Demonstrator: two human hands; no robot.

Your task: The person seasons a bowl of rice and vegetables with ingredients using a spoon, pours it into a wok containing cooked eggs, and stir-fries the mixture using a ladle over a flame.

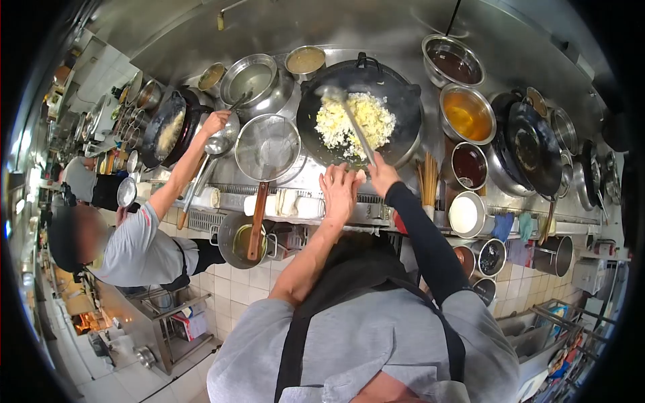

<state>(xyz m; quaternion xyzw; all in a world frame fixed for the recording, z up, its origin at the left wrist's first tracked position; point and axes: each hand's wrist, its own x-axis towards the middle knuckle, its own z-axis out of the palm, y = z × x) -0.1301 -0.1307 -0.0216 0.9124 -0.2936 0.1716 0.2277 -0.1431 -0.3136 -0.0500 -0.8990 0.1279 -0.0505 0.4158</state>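
Rice and egg sit in the wok, middle to near edge, white and yellow patches showing — looks mid-stir, not dished out; right hand grips the ladle, left hand at wok's near edge — can't tell its grip.

The left arm, bare below its short sleeve, slants from the elbow toward one o'clock; the left hand shows its back, fingers slightly spread and pointing to twelve — whether they grip is unclear. The right arm, dark-sleeved to the wrist, slants toward eleven, and the right hand — fingers curled tight — sits just beside, at the left hand's two o'clock
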